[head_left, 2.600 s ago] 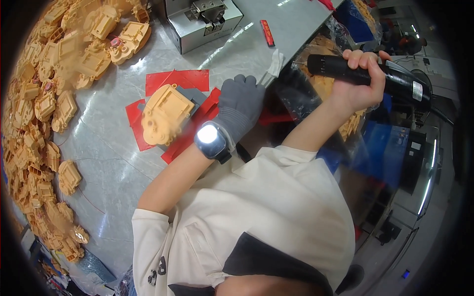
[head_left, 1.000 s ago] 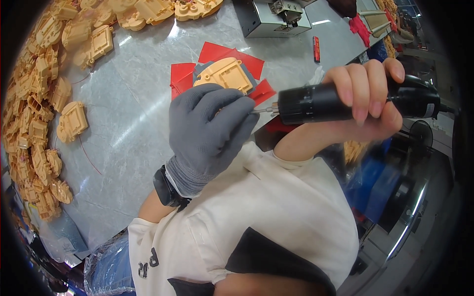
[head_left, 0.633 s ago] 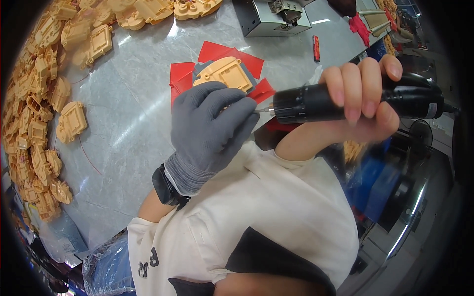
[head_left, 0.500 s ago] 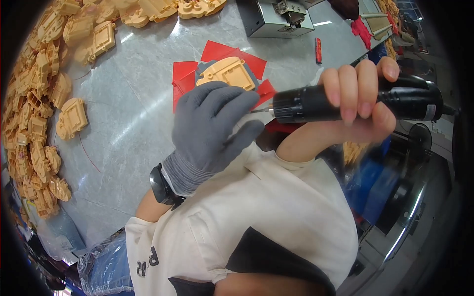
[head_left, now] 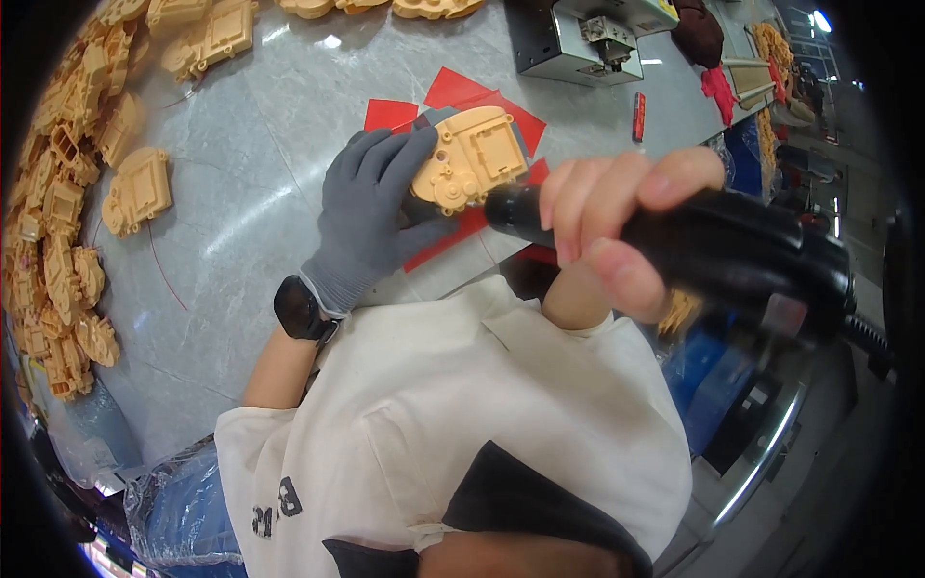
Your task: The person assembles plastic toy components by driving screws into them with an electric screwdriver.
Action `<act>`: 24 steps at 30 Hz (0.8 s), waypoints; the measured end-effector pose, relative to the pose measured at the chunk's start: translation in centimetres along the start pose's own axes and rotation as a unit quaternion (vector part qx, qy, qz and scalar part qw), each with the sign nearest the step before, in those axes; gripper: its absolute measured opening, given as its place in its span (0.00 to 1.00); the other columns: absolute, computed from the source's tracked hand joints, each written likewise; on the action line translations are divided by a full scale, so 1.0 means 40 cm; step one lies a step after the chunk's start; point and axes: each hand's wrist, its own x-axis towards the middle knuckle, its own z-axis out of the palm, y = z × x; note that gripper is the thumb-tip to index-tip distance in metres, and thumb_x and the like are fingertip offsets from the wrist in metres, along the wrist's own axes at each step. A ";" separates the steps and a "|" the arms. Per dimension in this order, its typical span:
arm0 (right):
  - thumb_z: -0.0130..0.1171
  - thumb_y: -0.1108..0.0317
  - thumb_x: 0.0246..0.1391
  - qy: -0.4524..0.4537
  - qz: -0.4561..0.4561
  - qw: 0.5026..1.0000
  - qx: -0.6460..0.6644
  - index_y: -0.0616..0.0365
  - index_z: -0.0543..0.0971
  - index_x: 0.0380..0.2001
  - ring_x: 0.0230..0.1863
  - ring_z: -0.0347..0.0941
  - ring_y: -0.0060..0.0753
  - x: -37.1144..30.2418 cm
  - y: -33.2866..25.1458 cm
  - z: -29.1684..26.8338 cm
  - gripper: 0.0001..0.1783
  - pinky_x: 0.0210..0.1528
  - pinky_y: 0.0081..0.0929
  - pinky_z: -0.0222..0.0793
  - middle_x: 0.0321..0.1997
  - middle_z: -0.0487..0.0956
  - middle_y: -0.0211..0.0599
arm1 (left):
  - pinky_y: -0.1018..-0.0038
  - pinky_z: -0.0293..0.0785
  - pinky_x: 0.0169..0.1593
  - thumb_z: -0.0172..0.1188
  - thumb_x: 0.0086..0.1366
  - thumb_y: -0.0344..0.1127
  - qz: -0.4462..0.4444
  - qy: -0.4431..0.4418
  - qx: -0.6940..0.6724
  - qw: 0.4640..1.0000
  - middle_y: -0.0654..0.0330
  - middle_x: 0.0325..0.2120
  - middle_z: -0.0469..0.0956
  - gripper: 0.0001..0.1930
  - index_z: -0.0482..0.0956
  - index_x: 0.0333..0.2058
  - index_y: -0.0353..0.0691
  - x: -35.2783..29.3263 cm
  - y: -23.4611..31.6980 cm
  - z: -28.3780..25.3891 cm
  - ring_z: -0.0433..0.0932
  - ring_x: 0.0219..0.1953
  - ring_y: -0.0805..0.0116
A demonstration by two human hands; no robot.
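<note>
My left hand, in a grey knitted glove, is closed on the left end of a tan plastic housing. Molded recesses and small round bosses face up on the part. Under it lie a grey block and red sheets on the table. My bare right hand grips a black electric screwdriver, held sideways. Its front end is right by the housing's lower right edge; the bit is hidden, so I cannot tell whether it touches.
Tan housings are heaped along the table's left side, with one loose housing apart from them. A metal machine stands at the back, near a small red stick-like object. Grey marbled tabletop lies left of my hands.
My left hand has moved left and now holds the housing's end, leaving more of the part in view. My right hand has brought the screwdriver lower and left, up to the housing.
</note>
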 end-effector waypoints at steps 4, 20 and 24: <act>0.53 0.84 0.42 -0.064 0.038 0.997 -0.017 0.59 0.59 0.41 0.17 0.64 0.26 0.010 0.012 0.004 0.23 0.25 0.27 0.66 0.19 0.68 0.35 | 0.59 0.61 0.57 0.70 0.43 0.46 -0.014 0.009 -0.025 1.000 0.58 0.48 0.69 0.38 0.67 0.55 0.47 -0.015 -0.010 0.012 0.67 0.50 0.55; 0.54 0.88 0.41 -0.060 0.052 0.997 0.020 0.59 0.61 0.39 0.21 0.66 0.29 -0.008 0.032 0.015 0.23 0.26 0.27 0.65 0.23 0.70 0.37 | 0.55 0.61 0.57 0.70 0.41 0.42 0.008 0.017 -0.039 0.999 0.59 0.43 0.74 0.37 0.68 0.54 0.44 0.002 -0.005 0.021 0.71 0.46 0.57; 0.54 0.88 0.40 -0.093 0.040 0.995 -0.010 0.59 0.61 0.38 0.19 0.66 0.29 0.000 0.052 0.035 0.22 0.24 0.26 0.64 0.22 0.70 0.37 | 0.53 0.57 0.59 0.70 0.41 0.41 -0.001 0.038 -0.068 0.997 0.59 0.44 0.74 0.37 0.68 0.53 0.42 -0.010 -0.009 0.034 0.72 0.45 0.57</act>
